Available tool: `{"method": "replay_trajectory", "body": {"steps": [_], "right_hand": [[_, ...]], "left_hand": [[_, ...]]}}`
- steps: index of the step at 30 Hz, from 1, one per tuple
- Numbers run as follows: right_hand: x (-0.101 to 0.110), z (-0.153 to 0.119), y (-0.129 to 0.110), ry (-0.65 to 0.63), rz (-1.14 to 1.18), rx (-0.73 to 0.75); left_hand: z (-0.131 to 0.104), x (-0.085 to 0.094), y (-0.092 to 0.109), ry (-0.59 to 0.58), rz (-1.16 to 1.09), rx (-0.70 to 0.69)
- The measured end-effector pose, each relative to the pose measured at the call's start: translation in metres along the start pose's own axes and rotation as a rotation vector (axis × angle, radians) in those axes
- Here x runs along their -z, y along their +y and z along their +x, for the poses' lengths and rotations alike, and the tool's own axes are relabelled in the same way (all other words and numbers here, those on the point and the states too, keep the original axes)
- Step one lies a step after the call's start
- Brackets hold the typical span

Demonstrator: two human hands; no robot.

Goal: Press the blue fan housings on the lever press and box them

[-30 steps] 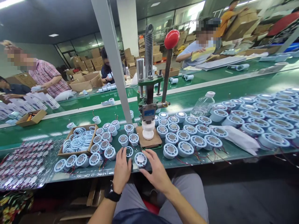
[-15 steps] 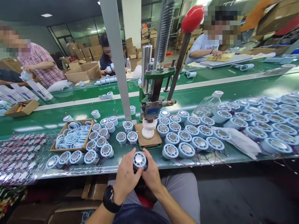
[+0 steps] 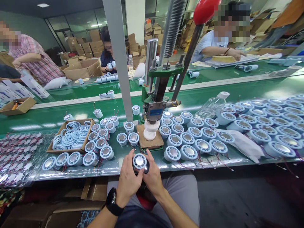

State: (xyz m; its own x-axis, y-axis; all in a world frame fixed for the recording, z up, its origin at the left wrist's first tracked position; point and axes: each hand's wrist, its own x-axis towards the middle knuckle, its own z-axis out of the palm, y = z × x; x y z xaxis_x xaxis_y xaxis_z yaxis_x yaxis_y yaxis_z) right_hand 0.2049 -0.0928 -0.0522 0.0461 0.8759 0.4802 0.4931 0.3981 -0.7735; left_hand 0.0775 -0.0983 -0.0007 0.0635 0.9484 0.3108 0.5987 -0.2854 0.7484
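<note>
With fingers (image 3: pixel 130 155) of the left hand (image 3: pixel 128 179) and right hand (image 3: pixel 154 177) curled round it, held a blue unit (image 3: pixel 140 161) face up.

Gripped from both sides, with fingers bent and thumbs close together at the near rim, and with a dark piece (image 3: pixel 147 167) showing beneath. Held at the near edge of the surface (image 3: pixel 116 165), in front of the press (image 3: pixel 156 109); could not tell whether lifted or resting there. Called, as judged from this hold, for even pressure from both sides, a level face and thumbs on the rim rather than across the silver disc. Probably went best with fingertips clear of the press plate (image 3: pixel 153 142), just beyond.
</note>
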Motion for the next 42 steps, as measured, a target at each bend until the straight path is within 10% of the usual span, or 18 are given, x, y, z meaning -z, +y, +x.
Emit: {"method": "replay_trajectory", "body": {"steps": [10,18,22,27,34,37,42], "right_hand": [[0.044,0.017,-0.012,-0.417,-0.206,0.091],[0.186,0.237,-0.14,0.316,-0.352,0.536],[0.199,0.34,-0.171,0.315,-0.247,0.475],[0.19,0.37,-0.174,0.199,-0.162,0.334],[0.204,0.333,-0.202,0.126,-0.027,0.273],[0.202,0.237,-0.182,0.233,-0.045,0.482],[0.149,0.058,-0.076,0.56,-0.192,0.722]], "left_hand": [[-0.001,-0.02,-0.017,-0.047,-0.166,0.07],[0.094,0.007,0.019,0.021,-0.24,0.019],[0.139,-0.015,0.022,-0.033,-0.359,-0.005],[0.163,-0.045,0.01,-0.203,-0.578,-0.04],[0.157,-0.039,0.008,-0.238,-0.52,-0.065],[0.153,-0.04,0.009,-0.205,-0.492,-0.057],[0.151,-0.046,0.005,-0.174,-0.489,-0.021]]}}
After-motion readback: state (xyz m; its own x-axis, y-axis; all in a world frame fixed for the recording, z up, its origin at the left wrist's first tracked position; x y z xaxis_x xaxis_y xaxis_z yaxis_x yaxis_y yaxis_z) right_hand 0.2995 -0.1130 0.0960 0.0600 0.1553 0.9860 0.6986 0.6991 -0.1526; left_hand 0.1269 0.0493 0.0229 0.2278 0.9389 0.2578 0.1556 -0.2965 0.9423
